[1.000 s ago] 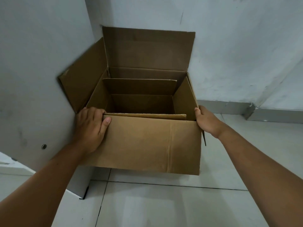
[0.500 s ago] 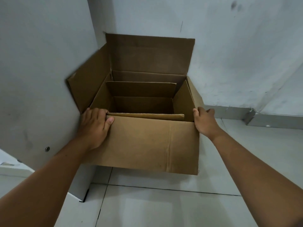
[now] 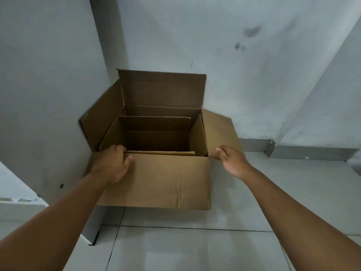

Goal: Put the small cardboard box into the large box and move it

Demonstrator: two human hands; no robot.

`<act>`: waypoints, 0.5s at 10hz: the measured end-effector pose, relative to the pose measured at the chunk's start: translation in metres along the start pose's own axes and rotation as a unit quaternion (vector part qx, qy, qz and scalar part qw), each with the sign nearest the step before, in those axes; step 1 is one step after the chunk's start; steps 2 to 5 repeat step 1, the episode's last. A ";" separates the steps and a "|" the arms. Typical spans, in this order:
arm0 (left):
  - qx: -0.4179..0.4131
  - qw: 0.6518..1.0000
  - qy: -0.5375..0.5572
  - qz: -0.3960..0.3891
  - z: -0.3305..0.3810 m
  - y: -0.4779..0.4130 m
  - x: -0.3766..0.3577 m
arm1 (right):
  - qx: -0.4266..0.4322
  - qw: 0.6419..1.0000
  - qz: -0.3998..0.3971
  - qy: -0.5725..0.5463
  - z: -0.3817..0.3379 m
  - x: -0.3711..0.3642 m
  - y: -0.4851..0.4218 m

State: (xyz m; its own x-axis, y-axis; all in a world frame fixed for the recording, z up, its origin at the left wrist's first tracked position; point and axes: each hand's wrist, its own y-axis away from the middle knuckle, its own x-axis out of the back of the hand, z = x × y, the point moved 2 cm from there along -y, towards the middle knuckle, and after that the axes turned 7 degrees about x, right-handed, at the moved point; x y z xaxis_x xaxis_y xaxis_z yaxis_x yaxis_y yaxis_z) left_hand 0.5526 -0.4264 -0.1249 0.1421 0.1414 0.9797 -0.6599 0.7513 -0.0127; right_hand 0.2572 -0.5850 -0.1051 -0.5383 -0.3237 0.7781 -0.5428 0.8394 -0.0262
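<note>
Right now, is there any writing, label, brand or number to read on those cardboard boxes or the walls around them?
None: no readable text anywhere in this view.
Large box: plain brown cardboard, no print or label on the faces shown.
Small box inside it: plain too.
Wall: only dark smudges, no sign.

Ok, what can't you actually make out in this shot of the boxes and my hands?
Head view only:
- Floor of the small box: in deep shadow, cut off by its near wall.
- Left hand fingers: tips curl over the large box rim, hidden inside.
- Right hand: motion-blurred; contact with the right flap unclear.
- Large box underside: hidden by its front wall.
</note>
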 end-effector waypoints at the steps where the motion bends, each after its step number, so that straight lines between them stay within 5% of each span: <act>1: -0.018 0.999 0.040 0.016 0.018 0.011 0.023 | -0.005 1.000 0.021 -0.013 -0.012 0.027 0.010; 5: -0.018 0.999 0.040 0.016 0.018 0.011 0.023 | -0.005 1.000 0.021 -0.013 -0.012 0.027 0.010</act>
